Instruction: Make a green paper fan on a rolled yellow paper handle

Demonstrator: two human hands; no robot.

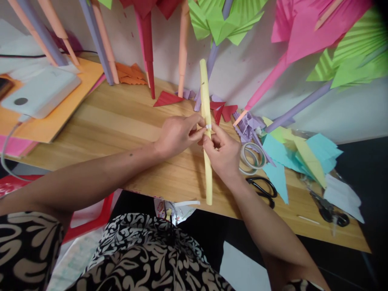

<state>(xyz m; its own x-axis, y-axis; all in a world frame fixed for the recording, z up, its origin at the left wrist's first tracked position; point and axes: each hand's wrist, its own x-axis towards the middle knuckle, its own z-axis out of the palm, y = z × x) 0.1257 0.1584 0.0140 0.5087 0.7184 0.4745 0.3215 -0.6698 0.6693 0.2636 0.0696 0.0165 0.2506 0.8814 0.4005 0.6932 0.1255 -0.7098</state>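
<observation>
Yellow slim ppr tube (pixel 208 173) btwn L hand (pixel 178 135), R hand (pixel 226 151).

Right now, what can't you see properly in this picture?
In the head view:
Yellow tube: middle partly covered by the right hand.
White bit on it: too small to name.
Black scissors by the right arm: blades out of sight, probably behind it.
Dark thing at left: cut off by the picture's edge.

The head camera looks down at the nearby table (pixel 133 109).
</observation>
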